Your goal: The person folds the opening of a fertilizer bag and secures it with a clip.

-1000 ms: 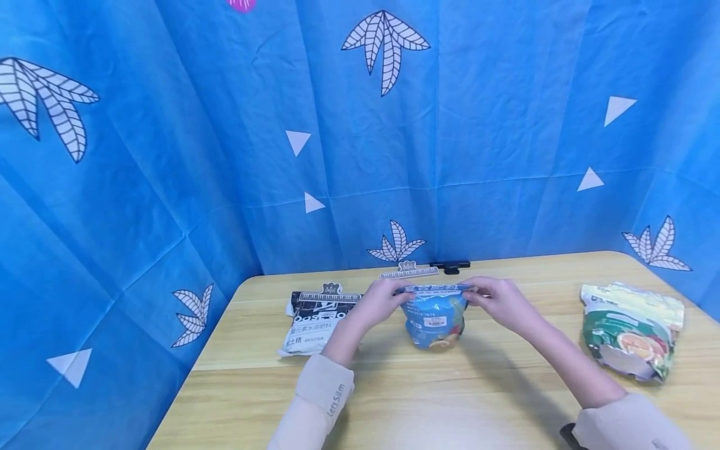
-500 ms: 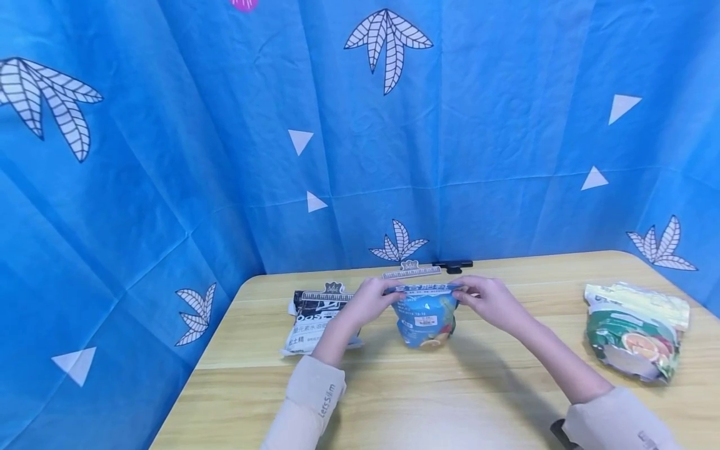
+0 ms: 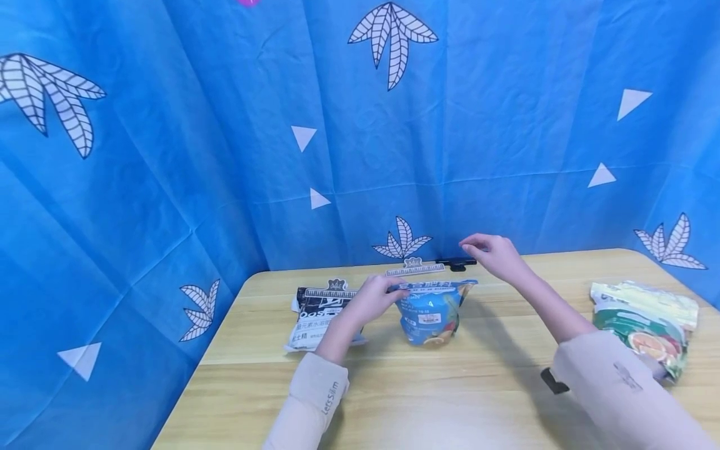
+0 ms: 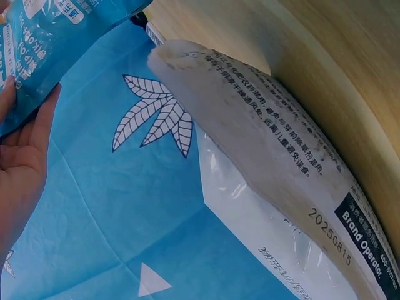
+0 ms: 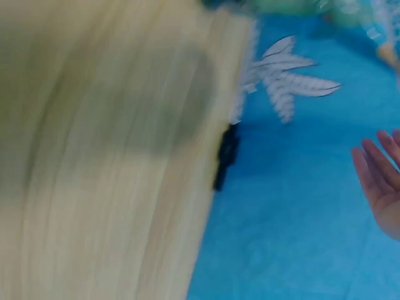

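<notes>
Only head shows both hands [image 3: 372, 299] [image 3: 497, 255] (left pinching pouch [image 3: 430, 317]).

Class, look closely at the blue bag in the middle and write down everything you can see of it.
The blue bag is a glossy, plastic-looking pouch with white print, large characters along its top band, a small white label and printed fruit low on its front. It is upright, wider at the top than the bottom. The left hand grips its upper left corner; the upper right corner is free. Whether its base touches the wooden table cannot be told.
</notes>
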Available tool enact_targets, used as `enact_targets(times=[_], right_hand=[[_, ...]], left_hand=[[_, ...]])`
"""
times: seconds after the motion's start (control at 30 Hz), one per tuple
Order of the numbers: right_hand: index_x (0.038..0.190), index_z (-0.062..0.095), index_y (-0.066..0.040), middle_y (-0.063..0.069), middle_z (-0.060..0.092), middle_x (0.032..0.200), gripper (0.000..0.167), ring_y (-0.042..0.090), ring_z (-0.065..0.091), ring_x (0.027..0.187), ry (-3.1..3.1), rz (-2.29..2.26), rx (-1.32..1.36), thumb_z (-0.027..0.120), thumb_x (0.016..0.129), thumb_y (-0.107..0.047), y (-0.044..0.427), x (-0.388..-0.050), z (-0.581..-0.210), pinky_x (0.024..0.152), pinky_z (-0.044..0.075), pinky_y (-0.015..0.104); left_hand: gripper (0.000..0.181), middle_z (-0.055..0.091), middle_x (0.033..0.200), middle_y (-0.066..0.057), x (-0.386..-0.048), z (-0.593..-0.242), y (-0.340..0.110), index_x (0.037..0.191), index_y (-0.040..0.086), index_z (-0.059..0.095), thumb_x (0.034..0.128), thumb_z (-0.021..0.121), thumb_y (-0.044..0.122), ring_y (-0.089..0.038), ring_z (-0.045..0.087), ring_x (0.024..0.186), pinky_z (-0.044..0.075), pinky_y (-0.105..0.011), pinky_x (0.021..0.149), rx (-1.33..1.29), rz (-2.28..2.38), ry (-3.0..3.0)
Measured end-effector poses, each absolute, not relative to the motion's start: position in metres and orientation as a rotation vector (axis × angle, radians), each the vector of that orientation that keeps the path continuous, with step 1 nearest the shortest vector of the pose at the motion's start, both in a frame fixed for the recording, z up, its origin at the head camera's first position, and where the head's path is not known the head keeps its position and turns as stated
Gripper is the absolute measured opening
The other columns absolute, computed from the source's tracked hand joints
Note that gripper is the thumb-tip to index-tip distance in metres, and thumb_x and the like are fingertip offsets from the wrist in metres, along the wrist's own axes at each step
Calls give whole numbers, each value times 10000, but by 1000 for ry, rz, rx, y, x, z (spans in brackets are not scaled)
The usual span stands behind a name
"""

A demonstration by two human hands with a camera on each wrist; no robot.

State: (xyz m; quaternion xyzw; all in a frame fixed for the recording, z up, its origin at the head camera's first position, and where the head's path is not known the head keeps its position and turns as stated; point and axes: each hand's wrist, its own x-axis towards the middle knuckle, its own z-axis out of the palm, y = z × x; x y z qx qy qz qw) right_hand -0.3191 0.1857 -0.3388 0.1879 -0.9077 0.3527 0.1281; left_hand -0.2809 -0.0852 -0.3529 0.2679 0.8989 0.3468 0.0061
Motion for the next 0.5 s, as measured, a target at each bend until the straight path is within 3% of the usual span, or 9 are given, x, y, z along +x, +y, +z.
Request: enact_targets(times=[0.17, 0.5], right_hand=[[1118, 591, 58, 258, 562, 1138, 249, 420, 513, 1037, -2781, 845, 580, 527, 930, -91, 186, -349, -358, 835, 421, 529], [1224, 417, 170, 372, 350, 1290, 435, 500, 360, 1165, -2971, 436, 692, 581, 869, -20, 184, -365, -390, 948, 332, 538]], left_hand=[[239, 636, 1103, -55, -280, -353, -86, 1115, 67, 657, 895, 607, 146, -129, 602, 887, 476, -213, 748, 829, 1100, 2807], [241, 643, 1088, -49, -280, -353, -86, 1114, 69, 658, 897, 605, 159, -108, 602, 871, 475, -210, 741, 846, 1082, 2817]])
